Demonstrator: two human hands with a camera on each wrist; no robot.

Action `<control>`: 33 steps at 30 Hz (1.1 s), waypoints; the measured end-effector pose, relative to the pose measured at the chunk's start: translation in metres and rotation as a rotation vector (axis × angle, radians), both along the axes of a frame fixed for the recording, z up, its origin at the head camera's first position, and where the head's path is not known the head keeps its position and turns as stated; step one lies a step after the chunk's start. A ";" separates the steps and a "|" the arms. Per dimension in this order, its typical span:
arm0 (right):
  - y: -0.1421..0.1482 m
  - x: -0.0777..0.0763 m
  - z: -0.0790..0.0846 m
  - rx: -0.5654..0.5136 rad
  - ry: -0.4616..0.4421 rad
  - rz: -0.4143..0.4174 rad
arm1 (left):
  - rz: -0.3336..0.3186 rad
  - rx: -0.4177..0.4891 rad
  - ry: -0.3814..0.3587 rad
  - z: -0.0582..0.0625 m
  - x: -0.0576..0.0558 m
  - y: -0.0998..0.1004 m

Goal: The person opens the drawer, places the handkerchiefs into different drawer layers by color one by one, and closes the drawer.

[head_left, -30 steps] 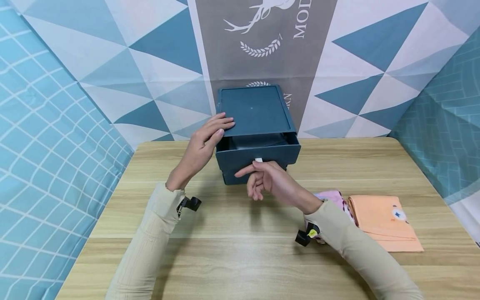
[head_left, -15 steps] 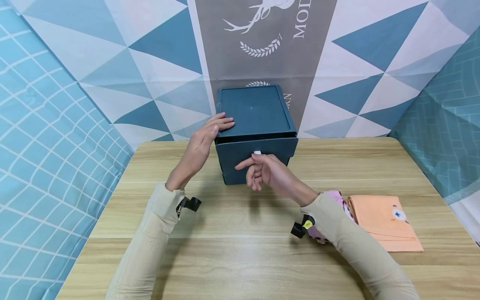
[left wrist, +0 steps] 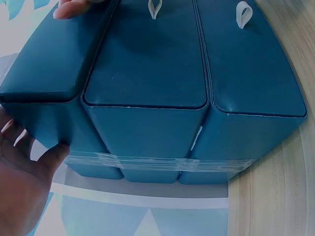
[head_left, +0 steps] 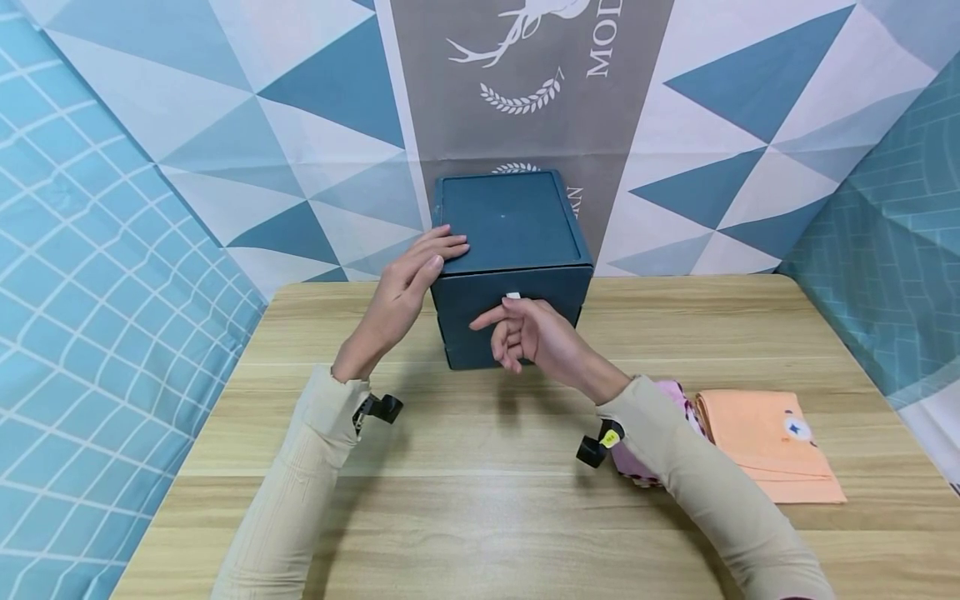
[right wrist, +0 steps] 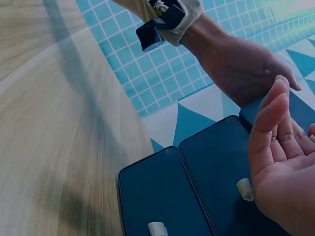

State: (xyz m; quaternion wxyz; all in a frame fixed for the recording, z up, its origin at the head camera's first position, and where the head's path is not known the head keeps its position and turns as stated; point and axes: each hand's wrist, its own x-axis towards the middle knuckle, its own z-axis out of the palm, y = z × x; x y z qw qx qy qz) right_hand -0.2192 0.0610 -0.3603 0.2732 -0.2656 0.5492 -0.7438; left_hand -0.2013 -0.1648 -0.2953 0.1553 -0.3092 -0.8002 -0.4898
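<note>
A dark blue storage box (head_left: 510,221) with stacked drawers stands at the back of the wooden table. My left hand (head_left: 401,296) rests on its top left edge, fingers on the lid and thumb against the side. At the front, my right hand (head_left: 540,333) touches the top drawer (head_left: 562,283) just below its white pull tab (head_left: 513,295). The index finger points left and the others bend loosely. That drawer sits flush under the lid. The left wrist view shows white loops (left wrist: 243,14) on the lower drawers and clear tape (left wrist: 162,163) along the box side.
To the right lies a folded peach cloth (head_left: 765,442) with a round white patch. A folded pink cloth (head_left: 633,467) is partly hidden under my right forearm. Patterned cloth walls (head_left: 750,150) rise behind the table and on both sides.
The top drawer, partly pulled out a second ago, has slid into the box. My right hand has moved forward with it, and the left hand has stayed in place.
</note>
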 end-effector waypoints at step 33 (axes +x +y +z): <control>0.007 0.019 -0.027 0.156 -0.040 0.133 | 0.018 0.000 0.065 -0.008 -0.002 0.004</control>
